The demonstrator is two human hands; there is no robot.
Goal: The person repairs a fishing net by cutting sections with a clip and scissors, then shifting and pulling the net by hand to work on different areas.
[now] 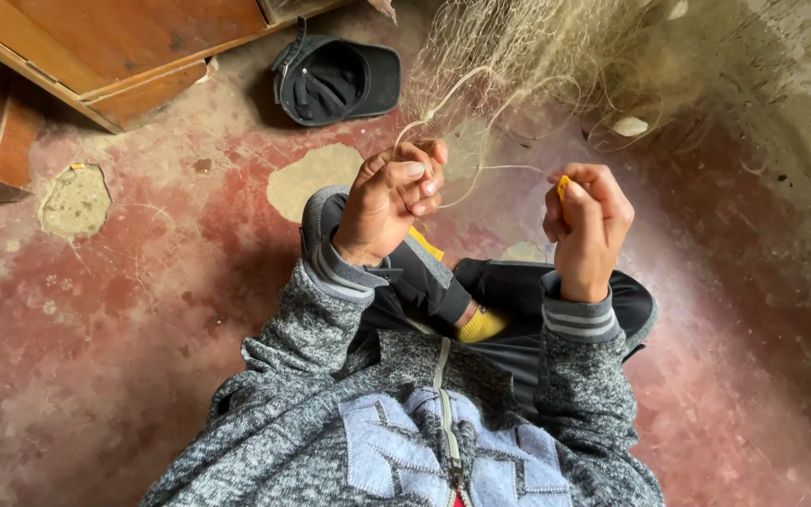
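Both hands [391, 197] [586, 221] on fishing net [518, 47]

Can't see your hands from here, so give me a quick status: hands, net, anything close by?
Left hand pinching net twine. Right hand closed on small yellow tool. Pale fishing net bunched ahead. Black cap on floor, clear of hands.

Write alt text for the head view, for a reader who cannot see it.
Seen from above, a seated person's left hand pinches strands of a pale fishing net, while the right hand grips a small yellow tool. A black cap lies on the worn red floor beside wooden furniture.
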